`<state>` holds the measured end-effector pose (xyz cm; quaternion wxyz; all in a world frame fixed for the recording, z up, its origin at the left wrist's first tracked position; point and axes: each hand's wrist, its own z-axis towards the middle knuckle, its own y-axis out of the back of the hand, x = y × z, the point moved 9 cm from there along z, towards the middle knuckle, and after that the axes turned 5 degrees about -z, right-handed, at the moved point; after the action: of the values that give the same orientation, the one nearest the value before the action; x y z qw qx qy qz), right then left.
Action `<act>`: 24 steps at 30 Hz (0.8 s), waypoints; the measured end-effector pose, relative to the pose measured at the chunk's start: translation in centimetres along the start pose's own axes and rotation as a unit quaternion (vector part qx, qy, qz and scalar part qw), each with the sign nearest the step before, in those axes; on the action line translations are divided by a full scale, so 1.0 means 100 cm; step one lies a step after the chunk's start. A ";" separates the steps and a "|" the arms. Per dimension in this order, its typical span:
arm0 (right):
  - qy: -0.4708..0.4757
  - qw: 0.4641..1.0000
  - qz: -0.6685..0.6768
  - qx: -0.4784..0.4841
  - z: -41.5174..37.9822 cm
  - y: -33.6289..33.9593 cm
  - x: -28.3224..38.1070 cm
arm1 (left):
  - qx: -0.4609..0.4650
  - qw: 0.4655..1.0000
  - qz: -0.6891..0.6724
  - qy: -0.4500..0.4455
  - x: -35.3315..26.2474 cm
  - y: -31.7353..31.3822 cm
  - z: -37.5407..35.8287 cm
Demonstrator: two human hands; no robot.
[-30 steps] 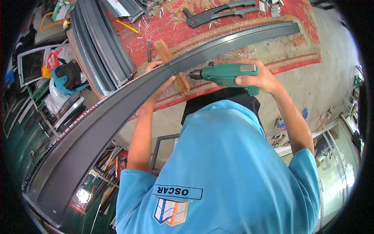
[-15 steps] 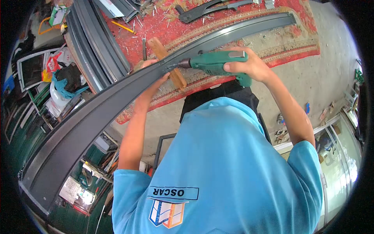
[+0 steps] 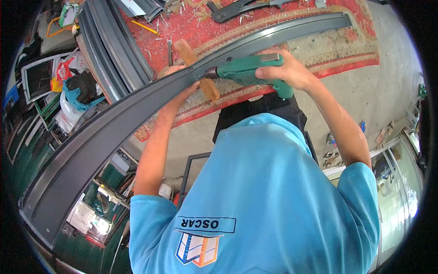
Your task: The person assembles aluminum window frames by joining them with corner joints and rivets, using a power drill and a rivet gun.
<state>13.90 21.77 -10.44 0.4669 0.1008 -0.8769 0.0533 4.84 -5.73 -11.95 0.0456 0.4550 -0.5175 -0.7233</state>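
A green power drill (image 3: pixel 246 70) is gripped in my right hand (image 3: pixel 287 71), its dark chuck pointing left. The drill's tip meets a long dark grey metal profile (image 3: pixel 137 107), which crosses the view from lower left to upper right. My left hand (image 3: pixel 182 97) is wrapped around the profile just left of the drill, with the thumb on the near side and fingers on the far side. Under the profile at that spot lies a wooden block (image 3: pixel 210 89). Whether the bit has entered the metal cannot be made out.
Red patterned carpet (image 3: pixel 178 23) covers the work table, strewn with metal shavings. More grey profiles (image 3: pixel 114 50) lie at the left. A yellow pencil (image 3: pixel 145 27) and a black long-handled tool (image 3: pixel 237 10) are toward the back. Bags and window frames stand far left.
The view has shifted slightly. My right hand and the drill sit a little further left in view, still against the profile; my left hand keeps its hold.
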 end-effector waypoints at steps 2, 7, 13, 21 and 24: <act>0.002 1.000 0.000 -0.013 0.004 -0.001 -0.009 | 0.001 1.000 0.006 -0.001 0.001 0.000 0.000; -0.017 0.999 0.033 0.016 0.010 -0.004 -0.011 | -0.017 1.000 -0.026 0.004 0.003 0.002 -0.001; -0.041 0.998 0.029 0.030 0.016 -0.004 -0.022 | -0.009 0.999 -0.032 0.021 0.008 0.002 -0.004; -0.046 0.996 0.035 0.062 0.022 -0.002 -0.007 | -0.026 0.998 -0.049 0.015 -0.001 0.006 0.000; -0.040 0.995 0.077 0.043 0.021 0.000 -0.001 | -0.022 0.999 -0.025 0.003 -0.002 0.005 0.001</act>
<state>12.22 21.38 -11.69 0.4210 0.0546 -0.8970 0.1229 4.68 -5.77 -11.42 0.0384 0.4688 -0.4899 -0.7340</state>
